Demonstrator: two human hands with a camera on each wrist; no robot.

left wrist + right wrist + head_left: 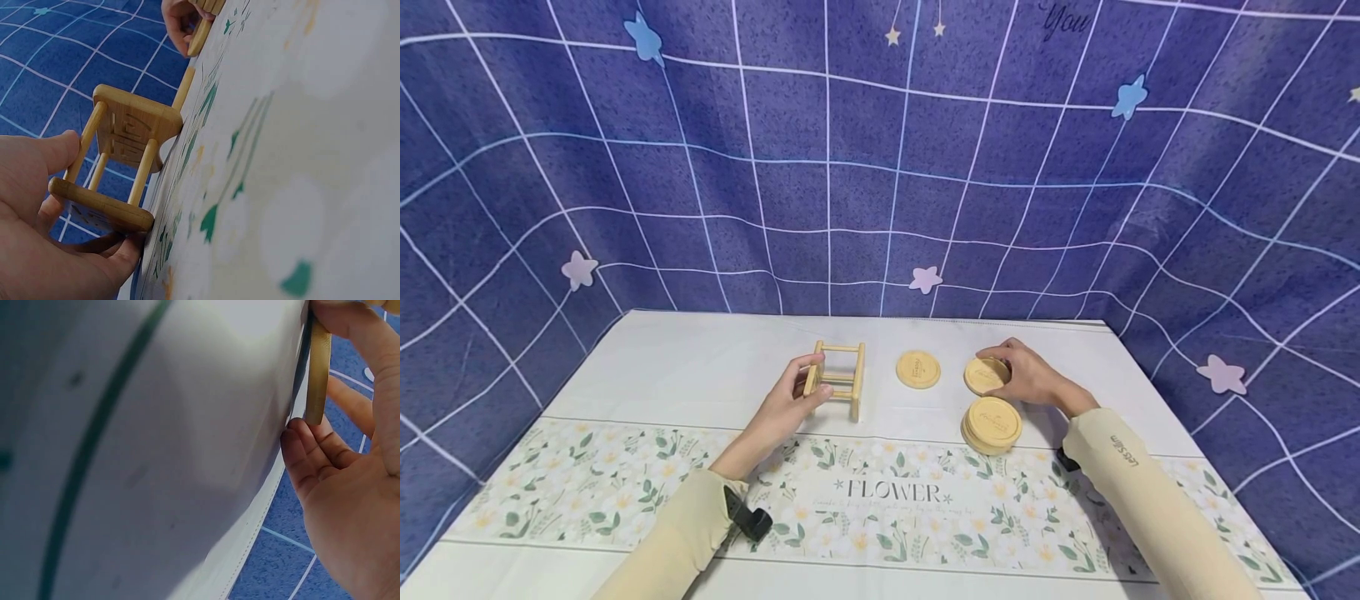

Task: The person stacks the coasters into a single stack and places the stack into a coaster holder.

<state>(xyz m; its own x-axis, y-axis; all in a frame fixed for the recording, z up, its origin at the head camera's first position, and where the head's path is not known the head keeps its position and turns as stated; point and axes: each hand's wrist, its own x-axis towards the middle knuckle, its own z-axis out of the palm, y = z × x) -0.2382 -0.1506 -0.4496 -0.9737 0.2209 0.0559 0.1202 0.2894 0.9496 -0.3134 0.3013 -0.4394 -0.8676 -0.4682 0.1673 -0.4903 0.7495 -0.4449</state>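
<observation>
My left hand (792,398) grips the left side of a small wooden coaster holder (858,379) standing on the table. In the left wrist view, the holder (134,119) shows two end plates joined by rods, with the thumb against one rod and fingers beneath the nearer plate. To the right, my right hand (1033,377) pinches a round wooden coaster (982,375) by its edge, low over or on the tabletop; I cannot tell which. The right wrist view shows that coaster (318,378) edge-on between thumb and fingers. Just in front sits a stack of coasters (992,421).
One more coaster (918,369) lies flat between the holder and the right hand. A floral band (887,508) with lettering crosses the white tabletop (700,358). Behind and along both sides hangs a blue gridded curtain (865,200) with stars.
</observation>
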